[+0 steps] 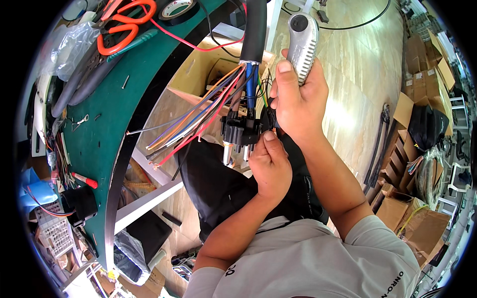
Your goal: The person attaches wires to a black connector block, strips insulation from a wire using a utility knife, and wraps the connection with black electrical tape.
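Note:
My left hand point(271, 166) is closed, thumb and fingers pinching the lower right side of a black multi-part plastic connector point(239, 130). Thick blue wires point(251, 87) run from the connector up into a heavy black cable point(255, 32). Thinner loose wires point(198, 116) in several colours fan out from the cable end to the left. Metal-looking pins point(227, 153) point down below the connector. Above it, my right hand point(303, 99) grips a grey tool handle point(304, 47) with a ribbed edge and a round dark knob; its kind is unclear.
On the left, a green-topped bench point(99, 139) carries orange-handled scissors point(119, 37), black tape point(176, 10), and a red marker point(84, 180). An open wooden box point(196, 64) stands behind the wires. Cardboard boxes point(417, 223) line the right side.

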A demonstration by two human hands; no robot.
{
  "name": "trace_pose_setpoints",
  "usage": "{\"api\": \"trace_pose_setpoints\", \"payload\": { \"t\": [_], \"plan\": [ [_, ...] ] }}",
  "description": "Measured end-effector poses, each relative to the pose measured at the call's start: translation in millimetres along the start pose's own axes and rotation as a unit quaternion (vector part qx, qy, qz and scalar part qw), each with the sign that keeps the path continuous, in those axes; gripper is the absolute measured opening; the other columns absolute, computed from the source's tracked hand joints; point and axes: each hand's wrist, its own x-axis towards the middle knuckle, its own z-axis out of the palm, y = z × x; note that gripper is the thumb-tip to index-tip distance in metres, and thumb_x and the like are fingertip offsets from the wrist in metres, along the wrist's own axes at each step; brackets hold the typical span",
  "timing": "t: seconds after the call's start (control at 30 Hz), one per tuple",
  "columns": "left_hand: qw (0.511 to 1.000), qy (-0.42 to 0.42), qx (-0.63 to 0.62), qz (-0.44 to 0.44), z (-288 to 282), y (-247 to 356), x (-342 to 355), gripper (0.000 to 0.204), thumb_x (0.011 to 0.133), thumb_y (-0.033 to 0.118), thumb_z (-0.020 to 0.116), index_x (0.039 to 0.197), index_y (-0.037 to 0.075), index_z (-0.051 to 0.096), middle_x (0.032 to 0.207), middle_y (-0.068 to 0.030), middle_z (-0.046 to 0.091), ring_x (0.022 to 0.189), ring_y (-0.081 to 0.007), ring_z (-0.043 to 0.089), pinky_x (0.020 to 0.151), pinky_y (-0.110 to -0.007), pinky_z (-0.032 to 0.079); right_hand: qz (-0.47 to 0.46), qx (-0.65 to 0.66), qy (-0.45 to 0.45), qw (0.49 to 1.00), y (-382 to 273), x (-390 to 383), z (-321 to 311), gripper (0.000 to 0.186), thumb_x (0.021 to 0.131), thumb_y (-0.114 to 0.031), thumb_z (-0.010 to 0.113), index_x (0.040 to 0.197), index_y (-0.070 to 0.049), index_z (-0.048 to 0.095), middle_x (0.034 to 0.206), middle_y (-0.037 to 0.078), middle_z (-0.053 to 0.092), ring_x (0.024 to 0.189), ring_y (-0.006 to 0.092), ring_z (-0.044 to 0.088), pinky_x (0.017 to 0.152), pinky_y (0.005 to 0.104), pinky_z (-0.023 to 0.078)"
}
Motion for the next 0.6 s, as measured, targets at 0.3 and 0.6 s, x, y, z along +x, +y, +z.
{"api": "trace_pose_setpoints", "payload": {
  "t": [0.3, 0.6],
  "plan": [
    [0.999, -0.004, -0.031, -0.031, 1.4, 0.7, -0.8, 0.039, 0.106, 0.026, 0.04, 0.074, 0.004, 0.047, 0.058, -0.0002, 0.043, 0.049, -0.0071, 0.04, 0.047, -0.025, 0.036, -0.011, 0.025, 0.009, 1.0, 8.0, 5.0, 4.1, 0.033, 0.096, -0.031, 0.06, 0.098, -0.001, 0.049, 0.065, 0.003, 0.056, 0.055, 0.0088, 0.054, 0.048, 0.0258, 0.043],
    [0.994, -0.025, -0.066, -0.079, -1.2, 9.2, -1.1, 0.039, 0.106, 0.028, 0.039, 0.078, 0.003, 0.051, 0.057, 0.0004, 0.043, 0.052, -0.0068, 0.042, 0.05, -0.024, 0.035, 0.071, 0.122, -0.099, 0.985, -38.8, 11.6, -19.9, 0.038, 0.097, -0.033, 0.055, 0.107, 0.003, 0.052, 0.074, 0.003, 0.056, 0.057, 0.0087, 0.054, 0.047, 0.023, 0.042]
  ]
}}
